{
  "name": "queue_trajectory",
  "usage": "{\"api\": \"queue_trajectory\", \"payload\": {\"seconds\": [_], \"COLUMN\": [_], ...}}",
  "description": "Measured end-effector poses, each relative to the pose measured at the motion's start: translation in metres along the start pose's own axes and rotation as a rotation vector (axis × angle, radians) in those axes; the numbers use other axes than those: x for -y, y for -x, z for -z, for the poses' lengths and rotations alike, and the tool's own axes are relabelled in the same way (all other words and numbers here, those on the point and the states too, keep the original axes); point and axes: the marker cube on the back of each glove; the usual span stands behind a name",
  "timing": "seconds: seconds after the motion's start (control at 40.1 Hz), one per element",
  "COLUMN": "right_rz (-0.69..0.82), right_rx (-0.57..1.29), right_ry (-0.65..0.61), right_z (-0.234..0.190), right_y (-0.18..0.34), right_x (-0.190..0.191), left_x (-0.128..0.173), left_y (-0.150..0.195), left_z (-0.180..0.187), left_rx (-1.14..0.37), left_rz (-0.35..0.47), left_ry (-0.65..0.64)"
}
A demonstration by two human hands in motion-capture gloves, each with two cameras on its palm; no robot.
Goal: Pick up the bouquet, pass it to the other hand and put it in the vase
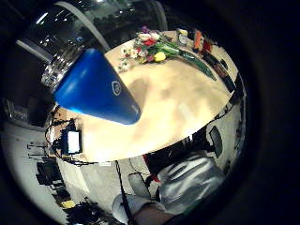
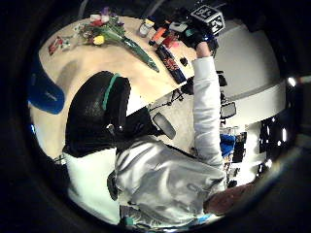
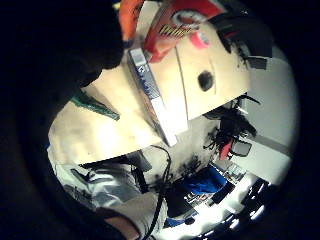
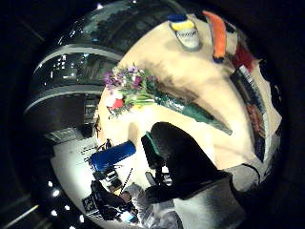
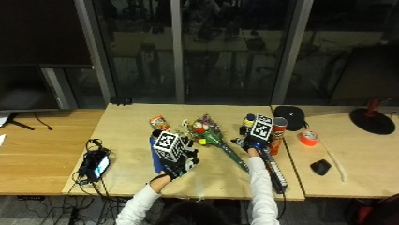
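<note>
Outside view: bouquet [image 5: 212,135] lying untouched mid-table [image 5: 131,122], between both raised hands, nothing yet picked up, passed or placed; blue vase [image 5: 155,152] upright beside left hand [image 5: 178,161], fingers' state not discernible for either hand; right hand [image 5: 252,140] hemmed by a can [image 5: 277,136], open room toward near edge.

no lettering legible; the blue vase [image 1: 96,86] bears only a small white emblem.
</note>
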Motion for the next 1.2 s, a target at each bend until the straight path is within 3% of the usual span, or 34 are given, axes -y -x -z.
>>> {"api": "queue_trajectory", "payload": {"seconds": [0.174,0.648,0.797,0.897,1.096,1.196], "right_rz": [-0.014,-0.093,-0.115,-0.161,-0.092,-0.048], "right_rx": [0.078,-0.059,-0.185,-0.234,-0.119,0.046], "right_ry": [0.113,0.153,0.064,0.09,0.089,-0.143], "right_z": [-0.048,-0.113,-0.117,-0.119,-0.114,-0.111], "right_y": [-0.008,-0.01,-0.004,-0.001,0.0,-0.004], "right_x": [0.004,-0.006,-0.003,-0.011,-0.011,0.013], "left_x": [-0.005,-0.001,-0.001,0.0,0.004,0.013], "left_y": [-0.002,0.011,0.013,0.016,0.025,0.027], "left_z": [-0.008,-0.025,-0.029,-0.029,-0.031,-0.031], "left_rx": [-0.03,-0.07,-0.098,-0.101,-0.139,-0.149], "left_rz": [-0.019,0.009,0.004,0.005,0.014,0.035], "left_ry": [0.039,0.104,0.156,0.16,0.207,0.236]}}
